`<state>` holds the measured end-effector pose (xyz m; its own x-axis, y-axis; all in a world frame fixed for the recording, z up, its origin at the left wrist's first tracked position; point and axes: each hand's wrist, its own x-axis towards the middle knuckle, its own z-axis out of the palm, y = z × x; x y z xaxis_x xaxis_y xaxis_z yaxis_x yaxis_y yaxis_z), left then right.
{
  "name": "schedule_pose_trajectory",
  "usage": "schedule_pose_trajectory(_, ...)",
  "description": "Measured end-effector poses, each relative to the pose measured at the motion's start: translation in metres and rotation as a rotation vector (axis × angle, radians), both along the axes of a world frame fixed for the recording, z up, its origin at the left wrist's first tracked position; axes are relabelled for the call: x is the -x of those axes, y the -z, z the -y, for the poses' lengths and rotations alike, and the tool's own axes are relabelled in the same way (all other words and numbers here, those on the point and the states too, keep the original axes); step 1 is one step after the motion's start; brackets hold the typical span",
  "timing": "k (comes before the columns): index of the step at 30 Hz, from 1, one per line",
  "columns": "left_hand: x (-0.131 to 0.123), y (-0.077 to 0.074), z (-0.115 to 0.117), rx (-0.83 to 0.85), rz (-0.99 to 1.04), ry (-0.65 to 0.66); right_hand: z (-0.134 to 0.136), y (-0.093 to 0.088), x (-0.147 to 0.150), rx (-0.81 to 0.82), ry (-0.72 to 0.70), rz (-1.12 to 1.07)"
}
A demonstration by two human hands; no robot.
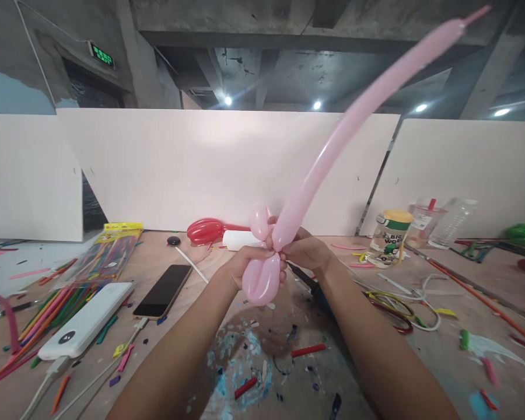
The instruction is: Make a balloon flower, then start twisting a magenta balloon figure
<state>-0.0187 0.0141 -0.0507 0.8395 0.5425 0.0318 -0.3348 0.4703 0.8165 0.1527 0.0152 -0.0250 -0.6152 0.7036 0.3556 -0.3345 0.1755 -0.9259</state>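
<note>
Both my hands grip a long pink modelling balloon (pixel 332 140) in front of me, above the table. Its long straight part rises to the upper right and ends in a thin uninflated tip. Twisted loops hang below my fingers, and a smaller bubble stands up behind them. My left hand (pixel 248 263) is closed round the twisted joint from the left. My right hand (pixel 306 251) closes on the same joint from the right, its fingertips partly hidden by the balloon. Behind my hands lie a red twisted balloon (pixel 205 231) and a white cylinder (pixel 240 240).
On the left are a phone (pixel 163 290), a white power bank (pixel 86 319) and a bag of uninflated balloons (pixel 118 248). To the right stand a yellow-lidded jar (pixel 389 239) and a clear bottle (pixel 454 224). A black-tipped tool (pixel 304 277) lies beside my right wrist. White boards (pixel 227 163) close the back.
</note>
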Motion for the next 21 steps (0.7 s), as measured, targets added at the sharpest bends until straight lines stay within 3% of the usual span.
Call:
schedule_pose_trajectory(3, 0.0, -0.005, -0.001, -0.042, -0.078, -0.154, -0.003, 0.0, 0.007, 0.043, 0.061, -0.04)
schedule_pose_trajectory(9, -0.002, -0.014, 0.001, -0.093, -0.21, -0.395, -0.005, -0.003, 0.022, -0.022, 0.392, 0.065)
schedule_pose_trajectory(16, 0.004, -0.02, 0.005, -0.157, -0.195, -0.372, -0.003, -0.009, 0.005, -0.002, 0.35, 0.034)
schedule_pose_trajectory(21, -0.001, -0.015, 0.0, -0.443, -0.264, -0.566, -0.001, -0.008, 0.007, -0.003, 0.344, 0.133)
